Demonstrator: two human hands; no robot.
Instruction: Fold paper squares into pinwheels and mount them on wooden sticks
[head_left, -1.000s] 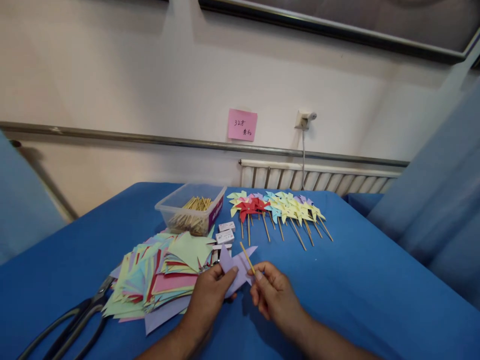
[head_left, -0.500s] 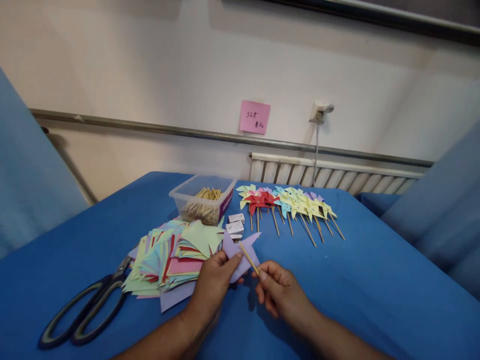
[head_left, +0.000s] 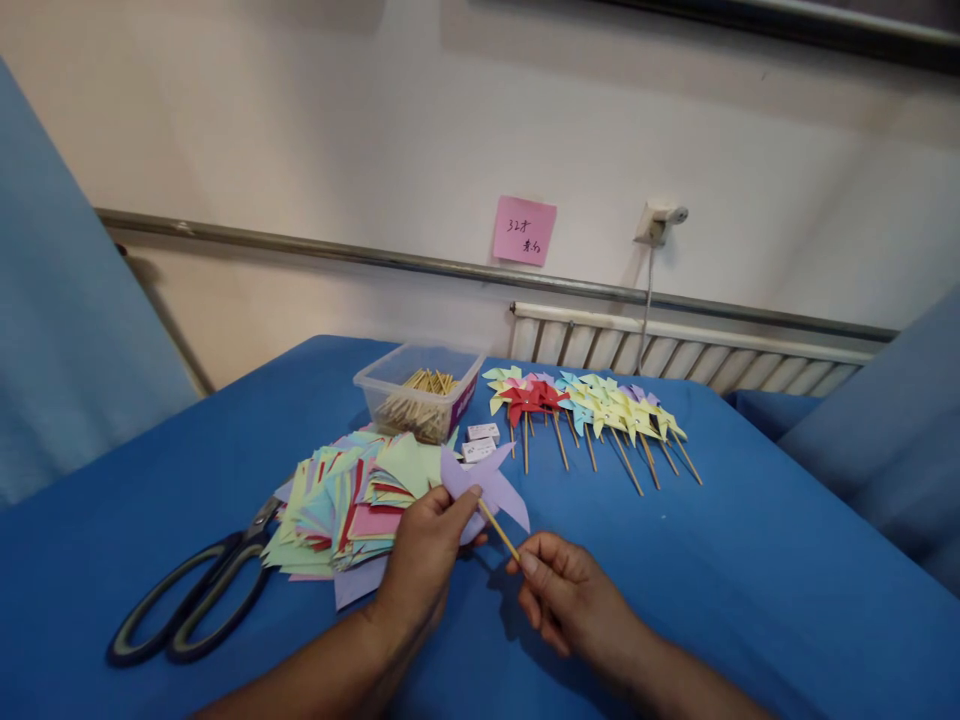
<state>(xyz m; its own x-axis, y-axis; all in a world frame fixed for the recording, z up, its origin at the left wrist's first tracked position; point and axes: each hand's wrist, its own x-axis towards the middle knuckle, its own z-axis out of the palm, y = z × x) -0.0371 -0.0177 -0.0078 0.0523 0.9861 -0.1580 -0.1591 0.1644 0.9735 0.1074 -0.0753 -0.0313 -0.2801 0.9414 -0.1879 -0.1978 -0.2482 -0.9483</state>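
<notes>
My left hand (head_left: 424, 555) pinches a lilac paper pinwheel (head_left: 487, 487) by its centre, a little above the blue table (head_left: 750, 580). My right hand (head_left: 559, 590) pinches the lower end of a thin wooden stick (head_left: 497, 528), whose upper end meets the back of the pinwheel. Both hands hover just right of a stack of coloured paper squares (head_left: 349, 495).
Black-handled scissors (head_left: 187, 600) lie at the left. A clear plastic box of wooden sticks (head_left: 420, 392) stands behind the stack, with small white boxes (head_left: 480, 442) beside it. A row of finished pinwheels (head_left: 592, 410) lies at the back right. Blue fabric hangs at both sides.
The pinwheel has turned and opened out flatter. My right hand has slid down and back along the stick. The camera view has shifted, so the table items sit further right.
</notes>
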